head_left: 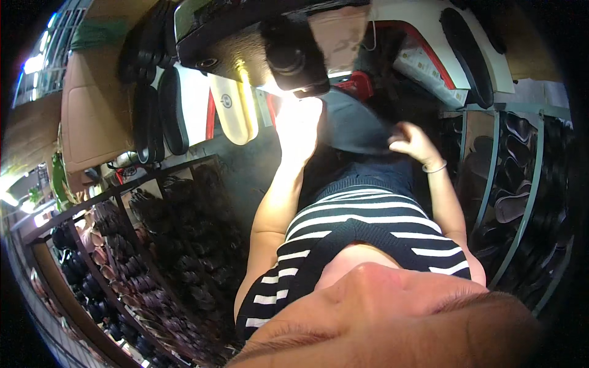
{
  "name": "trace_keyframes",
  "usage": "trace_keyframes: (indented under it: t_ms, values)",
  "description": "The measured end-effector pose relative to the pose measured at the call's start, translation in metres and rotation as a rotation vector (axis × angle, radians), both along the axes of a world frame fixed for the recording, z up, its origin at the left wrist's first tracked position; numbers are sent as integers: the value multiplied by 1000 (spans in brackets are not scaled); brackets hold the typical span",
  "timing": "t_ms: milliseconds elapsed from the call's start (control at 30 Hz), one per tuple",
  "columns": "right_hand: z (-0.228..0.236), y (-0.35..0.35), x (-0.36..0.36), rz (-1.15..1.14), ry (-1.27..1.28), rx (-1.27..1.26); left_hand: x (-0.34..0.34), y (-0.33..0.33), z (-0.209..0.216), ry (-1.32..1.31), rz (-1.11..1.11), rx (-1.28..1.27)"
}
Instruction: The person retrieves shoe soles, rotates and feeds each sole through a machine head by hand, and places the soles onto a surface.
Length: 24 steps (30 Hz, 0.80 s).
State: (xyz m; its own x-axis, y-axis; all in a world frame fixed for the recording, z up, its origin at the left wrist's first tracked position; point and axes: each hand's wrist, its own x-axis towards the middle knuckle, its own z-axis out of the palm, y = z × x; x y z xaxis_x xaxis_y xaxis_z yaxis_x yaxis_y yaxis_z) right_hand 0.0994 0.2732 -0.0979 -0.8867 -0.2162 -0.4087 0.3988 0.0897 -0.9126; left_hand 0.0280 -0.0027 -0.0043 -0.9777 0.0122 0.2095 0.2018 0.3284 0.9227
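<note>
A dark grey, flat piece of sheet material (353,126) lies under the head of a black machine (270,46) that looks like a sewing machine. Bright lamp light falls on my left hand (300,126), which is at the piece's left edge close below the machine head. Glare washes out its fingers, so their grip does not show. On the other side, my right hand (417,144) has its thumb and curled fingers closed on the piece's right edge.
Left of the machine are a yellow sole (236,116) and black soles (173,110). Another black sole (469,58) lies at the far right. Racks packed with dark shoe parts (132,264) stand at left, and a metal shelf of soles (512,178) at right.
</note>
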Motion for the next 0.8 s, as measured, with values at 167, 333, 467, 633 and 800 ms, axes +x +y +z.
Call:
trace_keyframes:
  t_ms: [167, 333, 467, 633, 800]
  values:
    - [4, 71, -53, -240, 277, -25, 3, 3, -10, 167, 20, -22]
    - [63, 72, -118, -198, 549, -96, 13, -28, -32, -121, -153, 320]
    - [117, 32, -127, -50, 583, -64, 22, -46, -41, -402, -149, 920]
    - [154, -28, -98, 102, 640, 292, 8, -95, -52, -306, -115, 1125]
    - [141, -83, -82, 79, 826, 364, -2, -141, -43, -304, -251, 890]
